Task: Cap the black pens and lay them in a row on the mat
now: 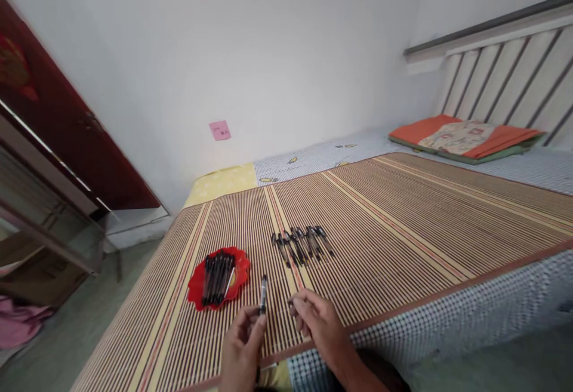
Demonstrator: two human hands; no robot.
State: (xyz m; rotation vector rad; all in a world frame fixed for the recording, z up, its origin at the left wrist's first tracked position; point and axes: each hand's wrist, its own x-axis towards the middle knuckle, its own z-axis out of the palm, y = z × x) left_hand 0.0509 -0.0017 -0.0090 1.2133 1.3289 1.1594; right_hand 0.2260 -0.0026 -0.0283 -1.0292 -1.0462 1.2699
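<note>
My left hand (242, 347) is closed on a dark pen (263, 294), held upright over the near edge of the bamboo mat (403, 225). My right hand (316, 317) hovers just beside it, fingers curled in a pinch; what they hold is too small to make out. To the left, a red plate (239, 281) carries several dark pens (218, 277). Beyond my hands, a row of several more pens (302, 243) lies on the mat.
The mat covers a bed with a checked sheet (492, 308). An orange folded pillow (465, 136) lies at the far right by the slatted headboard (505, 73). A dark red door (58, 129) and floor clutter stand at the left. A pink note (219, 130) sticks on the wall.
</note>
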